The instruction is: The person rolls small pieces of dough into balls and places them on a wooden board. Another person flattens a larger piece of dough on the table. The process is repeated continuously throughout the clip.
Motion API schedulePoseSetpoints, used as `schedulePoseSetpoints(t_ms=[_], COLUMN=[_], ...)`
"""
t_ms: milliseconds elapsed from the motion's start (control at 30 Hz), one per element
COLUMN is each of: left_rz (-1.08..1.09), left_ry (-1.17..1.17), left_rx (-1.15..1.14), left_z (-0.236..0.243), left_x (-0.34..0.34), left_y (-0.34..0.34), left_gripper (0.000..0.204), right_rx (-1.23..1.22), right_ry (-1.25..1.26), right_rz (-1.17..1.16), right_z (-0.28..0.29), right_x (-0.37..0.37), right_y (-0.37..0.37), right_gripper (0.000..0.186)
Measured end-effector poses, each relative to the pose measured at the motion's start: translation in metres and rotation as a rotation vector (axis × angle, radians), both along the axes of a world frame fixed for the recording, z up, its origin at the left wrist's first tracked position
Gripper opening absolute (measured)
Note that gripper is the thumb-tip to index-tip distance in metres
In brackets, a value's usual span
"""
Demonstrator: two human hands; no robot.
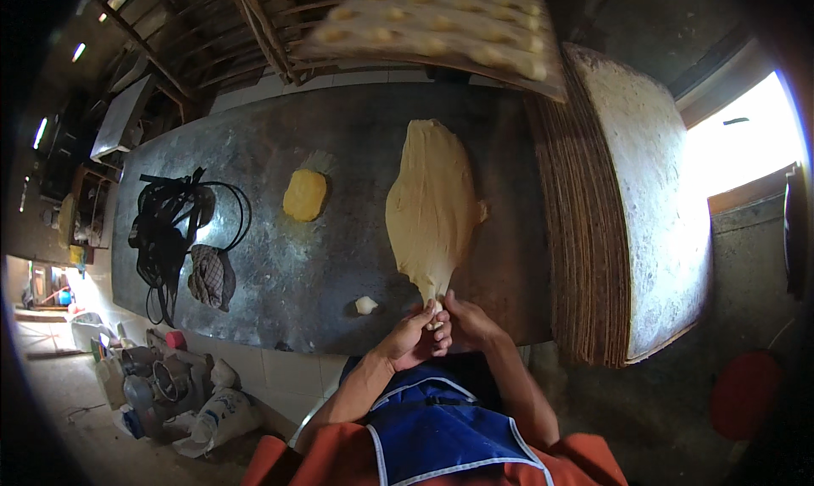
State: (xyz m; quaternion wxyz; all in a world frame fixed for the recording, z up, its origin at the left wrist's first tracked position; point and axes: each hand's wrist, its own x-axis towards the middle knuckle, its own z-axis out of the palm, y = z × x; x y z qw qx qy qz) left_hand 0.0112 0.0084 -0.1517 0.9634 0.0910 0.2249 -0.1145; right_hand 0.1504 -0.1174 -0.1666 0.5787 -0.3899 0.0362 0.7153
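A large, elongated sheet of pale dough (428, 198) lies on the dark metal table (254, 308), narrowing to a neck at the near edge. My left hand (409, 340) has its fingers wrapped round that narrow end, with bits of dough showing between them. My right hand (465, 323) is closed at the same end from the other side, its fingers partly hidden. A small pale dough lump (365, 305) sits left of my hands. Farther back on the left is a yellow block (303, 194), perhaps fat, with a smear around it.
Black straps (170, 223) and a checked cloth (209, 278) lie at the table's left. A tall stack of worn boards (644, 215) borders the right. A blurred tray of small pale pieces (432, 28) hangs above the back. Containers and sacks (220, 414) crowd the lower left floor.
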Motion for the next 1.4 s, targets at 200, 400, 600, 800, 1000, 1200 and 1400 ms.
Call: schedulePoseSetpoints(t_ms=[200, 400, 600, 800, 1000, 1200, 1400], left_rz=[-0.638, -0.005, -0.083, -0.246, 0.365, -0.132, 0.22], left_ry=[-0.03, 0.153, -0.639, -0.275, -0.058, 0.115, 0.187], left_rx=[0.566, 1.86, 2.315, 2.379, 1.876, 2.638, 2.422], left_z=[0.018, 0.036, 0.06, 0.032, 0.08, -0.047, -0.072], left_x=[-0.032, -0.035, 0.022, 0.058, 0.037, -0.019, -0.026], left_y=[0.025, 0.037, 0.025, 0.11, 0.089, 0.089, 0.029], left_gripper=[0.06, 0.031, 0.019, 0.051, 0.062, 0.027, 0.019], right_rx=[0.1, -0.206, 0.016, 0.688, -0.22, -0.401, -0.265], right_ry=[-0.031, -1.387, -1.472, -1.122, -1.559, -2.302, -1.884], right_rz=[-0.075, 0.238, 0.22, 0.267, -0.147, 0.155, 0.013], right_z=[-0.039, 0.068, 0.15, 0.209, 0.026, -0.03, -0.055], right_x=[-0.01, -0.019, -0.029, -0.013, -0.007, 0.037, -0.005], right_y=[0.012, -0.027, -0.034, -0.041, -0.065, -0.057, -0.016], right_gripper=[0.045, 0.031, 0.02, 0.013, 0.02, 0.035, 0.036])
